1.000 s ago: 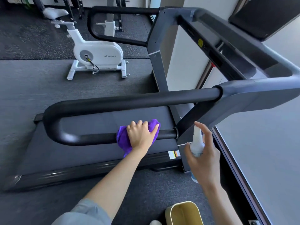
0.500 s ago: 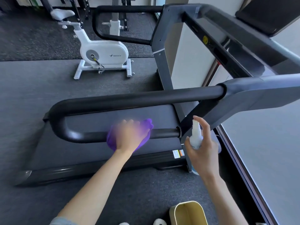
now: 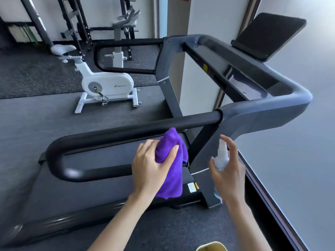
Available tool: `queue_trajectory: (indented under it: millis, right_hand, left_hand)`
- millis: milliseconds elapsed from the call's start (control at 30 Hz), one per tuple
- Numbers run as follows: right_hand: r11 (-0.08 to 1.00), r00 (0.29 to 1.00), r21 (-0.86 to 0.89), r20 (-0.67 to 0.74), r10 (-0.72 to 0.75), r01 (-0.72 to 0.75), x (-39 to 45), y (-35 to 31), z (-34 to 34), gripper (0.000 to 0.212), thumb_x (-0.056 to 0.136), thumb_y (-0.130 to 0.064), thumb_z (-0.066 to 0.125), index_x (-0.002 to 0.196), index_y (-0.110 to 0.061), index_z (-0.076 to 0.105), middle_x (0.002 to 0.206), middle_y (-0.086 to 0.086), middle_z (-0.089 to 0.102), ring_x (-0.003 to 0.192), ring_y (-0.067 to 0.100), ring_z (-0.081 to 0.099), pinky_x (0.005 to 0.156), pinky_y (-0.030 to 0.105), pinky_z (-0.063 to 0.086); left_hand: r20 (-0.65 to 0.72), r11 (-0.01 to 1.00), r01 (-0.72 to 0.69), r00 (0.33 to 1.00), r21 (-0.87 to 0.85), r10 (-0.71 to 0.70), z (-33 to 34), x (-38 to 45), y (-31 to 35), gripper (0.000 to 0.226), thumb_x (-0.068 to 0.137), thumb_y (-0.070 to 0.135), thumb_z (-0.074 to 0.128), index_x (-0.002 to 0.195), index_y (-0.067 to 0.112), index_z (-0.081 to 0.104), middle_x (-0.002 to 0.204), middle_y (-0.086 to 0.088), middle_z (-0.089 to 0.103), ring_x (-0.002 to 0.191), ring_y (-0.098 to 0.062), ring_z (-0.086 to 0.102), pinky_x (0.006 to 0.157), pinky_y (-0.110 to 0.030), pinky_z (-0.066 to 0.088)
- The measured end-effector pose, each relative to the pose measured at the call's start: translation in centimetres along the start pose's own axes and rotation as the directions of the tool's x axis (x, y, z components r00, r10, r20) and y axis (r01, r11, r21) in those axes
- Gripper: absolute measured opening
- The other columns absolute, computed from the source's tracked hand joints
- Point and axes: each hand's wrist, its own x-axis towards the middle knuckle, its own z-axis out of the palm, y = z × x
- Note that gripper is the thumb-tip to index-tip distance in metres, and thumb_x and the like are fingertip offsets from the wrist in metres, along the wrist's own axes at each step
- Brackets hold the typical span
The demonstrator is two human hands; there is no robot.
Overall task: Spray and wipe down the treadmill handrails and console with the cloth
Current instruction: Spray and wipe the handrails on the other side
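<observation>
Left hand: your left hand [image 3: 150, 168] has thumb and fingers curled round a bunch of the purple microfibre cloth [image 3: 171, 163], just in front of the near handrail's lower bar, close to where that bar meets the grey upright.
Right hand: your right hand [image 3: 227, 170] is wrapped round the small white spray bottle [image 3: 221, 157], index finger arched over the nozzle, aimed toward the rail.
Cloth: soft, limp and light by the look of it; a long tail hangs loose below your fist. Gather that tail into your palm so a thick pad meets the rail.
Near handrail: the black looped handrail [image 3: 116, 133] looks rigid, with a smooth and probably slick sheen. Wrapping the cloth round the tube should clean better than pressing it flat.
Spray bottle: seemingly light plastic; hold the body, not the neck.
Console: the grey console [image 3: 257, 87] with its dark tilted screen [image 3: 268, 35] lies well beyond your hands. Judge it delicate; mist the cloth rather than the screen.
</observation>
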Motion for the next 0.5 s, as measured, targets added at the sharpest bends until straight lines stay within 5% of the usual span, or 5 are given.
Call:
queue_trajectory:
  millis: [200, 333, 500]
  right_hand:
    - [0.999, 0.999, 0.008, -0.033, -0.031, 0.031, 2.2, 0.6, -2.4, 0.064, 0.082, -0.006, 0.065, 0.131, -0.041, 0.042, 0.062, -0.018, 0.048, 0.061, 0.005, 0.051, 0.055, 0.010, 0.038]
    - [0.999, 0.997, 0.018, -0.070, -0.043, 0.044, 3.8, 1.6, -4.3, 0.065, 0.083, -0.009, 0.064, 0.129, -0.047, 0.040, 0.056, -0.008, 0.045, 0.059, 0.013, 0.049, 0.050, 0.020, 0.037]
    - [1.000, 0.991, 0.008, -0.132, -0.014, 0.015, 5.9, 3.1, -6.3, 0.067, 0.082, -0.009, 0.063, 0.129, -0.049, 0.040, 0.063, -0.012, 0.051, 0.065, 0.010, 0.051, 0.053, 0.029, 0.042]
  left_hand:
    - [-0.076, 0.990, -0.123, 0.990, -0.063, 0.119, 3.0, 4.1, 6.9, 0.045, 0.081, 0.061, 0.055, 0.085, 0.019, 0.069, 0.080, 0.007, 0.063, 0.081, -0.017, 0.057, 0.071, -0.031, 0.045]
    - [-0.123, 0.979, -0.187, 0.973, 0.076, 0.195, 5.3, 9.8, 9.7, 0.045, 0.083, 0.061, 0.057, 0.086, 0.017, 0.068, 0.082, -0.002, 0.065, 0.083, -0.027, 0.056, 0.073, -0.039, 0.045]
    - [0.217, 0.881, -0.138, 0.975, 0.453, 0.042, 11.8, 13.0, 10.3, 0.061, 0.088, 0.071, 0.039, 0.106, 0.021, 0.069, 0.109, -0.006, 0.067, 0.101, -0.036, 0.057, 0.079, -0.037, 0.040]
